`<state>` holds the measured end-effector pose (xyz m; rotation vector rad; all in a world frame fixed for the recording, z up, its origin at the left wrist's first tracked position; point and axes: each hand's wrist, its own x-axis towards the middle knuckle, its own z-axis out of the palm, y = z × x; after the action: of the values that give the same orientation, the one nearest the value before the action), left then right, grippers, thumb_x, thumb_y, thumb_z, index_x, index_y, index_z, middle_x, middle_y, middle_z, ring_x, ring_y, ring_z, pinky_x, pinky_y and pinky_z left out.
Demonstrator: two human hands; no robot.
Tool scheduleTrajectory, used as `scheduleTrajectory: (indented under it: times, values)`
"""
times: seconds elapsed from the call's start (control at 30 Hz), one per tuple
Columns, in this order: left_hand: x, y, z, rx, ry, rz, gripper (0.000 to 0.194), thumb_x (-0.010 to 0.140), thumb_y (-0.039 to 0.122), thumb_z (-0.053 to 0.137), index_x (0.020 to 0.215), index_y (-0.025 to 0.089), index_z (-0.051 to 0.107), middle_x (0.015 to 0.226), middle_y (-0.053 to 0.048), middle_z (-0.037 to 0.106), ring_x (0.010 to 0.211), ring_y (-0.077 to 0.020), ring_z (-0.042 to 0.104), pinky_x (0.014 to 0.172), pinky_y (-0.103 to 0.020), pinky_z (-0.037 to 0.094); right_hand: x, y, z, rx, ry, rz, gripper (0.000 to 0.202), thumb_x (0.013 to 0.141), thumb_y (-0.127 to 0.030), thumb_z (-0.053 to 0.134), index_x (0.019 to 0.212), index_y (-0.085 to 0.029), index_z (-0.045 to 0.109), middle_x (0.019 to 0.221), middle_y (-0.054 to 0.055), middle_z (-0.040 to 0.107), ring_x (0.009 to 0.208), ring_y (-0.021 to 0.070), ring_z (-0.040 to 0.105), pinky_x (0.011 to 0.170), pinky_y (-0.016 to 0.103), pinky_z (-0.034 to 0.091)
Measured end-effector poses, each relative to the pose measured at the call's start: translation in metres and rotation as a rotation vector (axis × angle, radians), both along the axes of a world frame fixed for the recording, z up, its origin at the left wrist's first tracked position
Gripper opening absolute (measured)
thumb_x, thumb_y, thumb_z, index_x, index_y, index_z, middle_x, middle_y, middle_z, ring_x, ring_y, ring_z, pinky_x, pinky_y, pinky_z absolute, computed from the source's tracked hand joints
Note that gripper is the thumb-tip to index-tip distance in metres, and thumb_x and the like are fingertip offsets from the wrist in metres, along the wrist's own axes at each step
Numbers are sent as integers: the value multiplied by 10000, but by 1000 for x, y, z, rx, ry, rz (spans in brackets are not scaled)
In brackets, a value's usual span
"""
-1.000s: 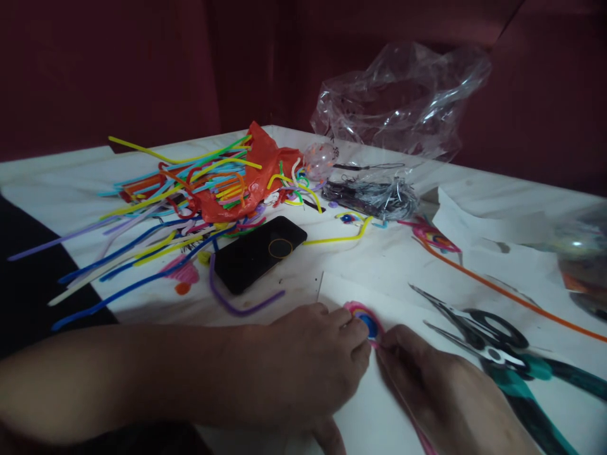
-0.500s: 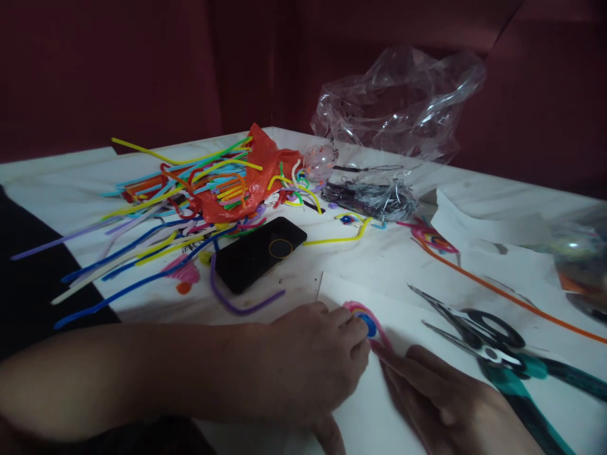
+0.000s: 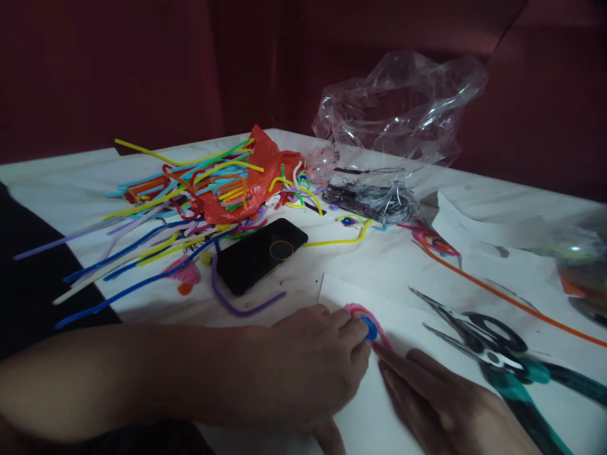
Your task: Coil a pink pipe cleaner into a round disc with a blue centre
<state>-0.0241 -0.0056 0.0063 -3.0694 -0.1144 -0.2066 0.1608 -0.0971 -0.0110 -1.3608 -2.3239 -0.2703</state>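
Observation:
A curved rainbow-like piece of pipe cleaners (image 3: 370, 327), pink outside with yellow and blue within, lies on a white sheet of paper (image 3: 351, 430). My left hand (image 3: 313, 366) reaches in from the left with its fingers curled down over the left part of this piece, hiding it. My right hand (image 3: 441, 398) comes from the lower right. Its fingertips are closed at the pink strand's lower right end, close to the left fingers. Right of that hand lie teal-handled pliers (image 3: 507, 373) and black-handled scissors (image 3: 488, 328), overlapping.
A black phone (image 3: 258, 256) rests beyond my left hand. Behind it, a red plastic bag (image 3: 265, 170) spills many coloured pipe cleaners (image 3: 190, 196). Farther back are a bundle of dark ties (image 3: 374, 199) and a crumpled clear bag (image 3: 403, 107). An orange pipe cleaner (image 3: 507, 294) runs rightward.
The view has shifted very slightly. Both hands keep nearly the same position on the pipe-cleaner piece.

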Motion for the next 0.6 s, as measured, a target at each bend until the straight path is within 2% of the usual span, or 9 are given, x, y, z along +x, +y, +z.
scheduleTrajectory:
  times: [0.2, 0.3, 0.43, 0.6]
  values:
    - [-2, -4, -2, -19, 21, 50, 739, 745, 681, 544, 1128, 49, 545, 1215, -219, 501, 1094, -322, 467, 819, -373, 436, 2, 0, 3, -67, 26, -39, 394, 1012, -235, 237, 1039, -147, 621, 748, 10, 622, 712, 147, 649, 619, 188, 550]
    - [-4, -10, 1, 14, 39, 67, 607, 742, 622, 600, 1029, 87, 597, 1141, -192, 543, 1042, -308, 493, 812, -371, 432, 4, 0, 0, -64, 24, -25, 407, 1005, -220, 239, 1033, -125, 634, 713, 24, 611, 684, 154, 645, 614, 187, 548]
    - [-6, -17, 3, 101, 7, -12, 318, 783, 448, 635, 858, 139, 638, 997, -139, 578, 935, -265, 529, 779, -367, 433, 4, -2, -5, -157, 70, -44, 382, 982, -218, 280, 1140, -140, 619, 667, 20, 570, 545, 147, 597, 657, 217, 557]
    - [-4, -21, 1, 171, 5, -14, 201, 791, 315, 610, 868, 135, 652, 1003, -131, 578, 911, -265, 528, 784, -386, 413, 5, -5, -6, -193, 76, -48, 400, 952, -195, 288, 1183, -175, 613, 681, 32, 568, 564, 161, 600, 646, 222, 561]
